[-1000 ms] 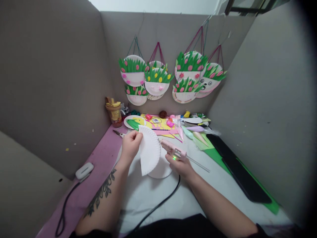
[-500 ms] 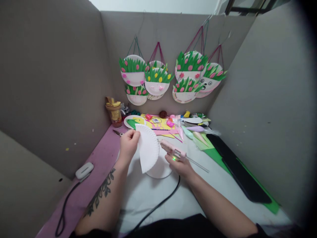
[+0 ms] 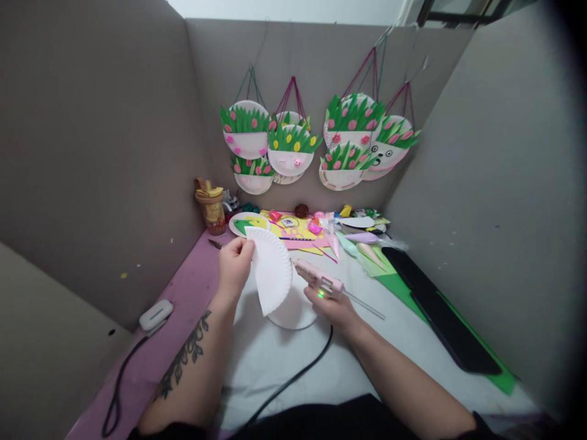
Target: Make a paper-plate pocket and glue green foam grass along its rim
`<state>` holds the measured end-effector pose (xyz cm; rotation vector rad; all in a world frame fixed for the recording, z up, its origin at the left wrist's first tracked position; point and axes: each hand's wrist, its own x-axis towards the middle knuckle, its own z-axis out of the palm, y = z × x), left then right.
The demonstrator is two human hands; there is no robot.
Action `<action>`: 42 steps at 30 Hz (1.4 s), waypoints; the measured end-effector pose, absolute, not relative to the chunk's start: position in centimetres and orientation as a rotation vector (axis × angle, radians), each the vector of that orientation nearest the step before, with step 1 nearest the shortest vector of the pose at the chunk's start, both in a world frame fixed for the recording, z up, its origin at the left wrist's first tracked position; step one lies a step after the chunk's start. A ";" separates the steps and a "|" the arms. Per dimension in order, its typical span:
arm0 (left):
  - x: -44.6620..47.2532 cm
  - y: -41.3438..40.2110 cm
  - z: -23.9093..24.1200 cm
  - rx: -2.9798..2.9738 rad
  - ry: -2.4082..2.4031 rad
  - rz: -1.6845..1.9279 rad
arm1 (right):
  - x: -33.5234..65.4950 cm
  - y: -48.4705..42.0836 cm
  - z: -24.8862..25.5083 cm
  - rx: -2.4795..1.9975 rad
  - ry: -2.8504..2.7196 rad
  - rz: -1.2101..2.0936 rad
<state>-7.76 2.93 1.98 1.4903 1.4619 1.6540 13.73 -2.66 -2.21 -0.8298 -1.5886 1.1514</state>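
Pinched in my left hand (image 3: 235,264) is a half paper plate (image 3: 271,275), white with a crimped curved rim, held up off the table with its straight edge to the left. My right hand (image 3: 334,307) grips a pale pink hot glue gun (image 3: 321,280). A clear glue stick (image 3: 364,305) sticks out of its back and a green light glows on it. The gun's nozzle is close by the half plate's curved rim; whether they touch I cannot tell. Below lies a whole white paper plate (image 3: 293,313), partly covered by the half plate.
Decorated plate baskets (image 3: 250,145) hang on the back panel. Coloured paper (image 3: 312,243), clay packets and piping bags (image 3: 362,238) line the back. A brown cup (image 3: 213,211) stands back left. A black flat case (image 3: 440,311) lies right; the glue gun's cord (image 3: 293,380) crosses the front.
My left hand has shifted slightly left with the half plate. My right hand and the glue gun have moved a touch left too, the nozzle staying near the rim.
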 end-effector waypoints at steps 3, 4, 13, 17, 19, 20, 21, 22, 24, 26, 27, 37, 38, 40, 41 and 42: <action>-7.8 2.9 2.0 1.479 1.458 1.664 | 13.7 -2.7 -2.2 -0.840 -1.574 1.154; -7.8 2.9 2.1 1.476 1.459 1.667 | 13.6 -2.7 -2.2 -0.850 -1.572 1.150; -8.1 3.0 2.3 1.419 1.455 1.700 | 14.0 -2.5 -3.1 -0.946 -1.626 1.057; -8.1 3.0 2.4 1.399 1.457 1.708 | 14.2 -2.5 -3.5 -1.048 -1.621 1.000; -8.2 3.0 2.4 1.389 1.460 1.708 | 14.3 -2.6 -3.7 -1.063 -1.627 0.985; -8.2 3.1 2.5 1.383 1.458 1.710 | 14.3 -2.6 -3.7 -1.063 -1.631 0.980; -8.2 3.1 2.5 1.377 1.454 1.713 | 14.3 -2.6 -3.7 -1.062 -1.632 0.975; -8.2 3.1 2.5 1.369 1.451 1.716 | 14.3 -2.6 -3.8 -1.063 -1.630 0.971; -8.2 3.1 2.5 1.352 1.453 1.721 | 14.2 -2.6 -3.8 -1.068 -1.626 0.966; -8.2 3.1 2.6 1.338 1.459 1.725 | 14.2 -2.6 -3.8 -1.073 -1.624 0.962; -8.2 3.1 2.6 1.334 1.462 1.726 | 14.2 -2.6 -3.8 -1.071 -1.625 0.963; -8.4 3.2 2.6 1.335 1.468 1.749 | 14.1 -3.0 -2.9 -1.032 -1.708 0.944; -8.4 3.3 2.6 1.336 1.470 1.751 | 14.0 -3.0 -2.8 -1.029 -1.725 0.932; -8.5 3.3 2.6 1.337 1.475 1.755 | 14.0 -3.1 -2.6 -1.027 -1.754 0.901; -8.5 3.3 2.6 1.336 1.477 1.757 | 14.0 -3.1 -2.5 -1.028 -1.764 0.886; -8.5 3.3 2.6 1.336 1.480 1.758 | 13.9 -3.1 -2.4 -1.031 -1.773 0.876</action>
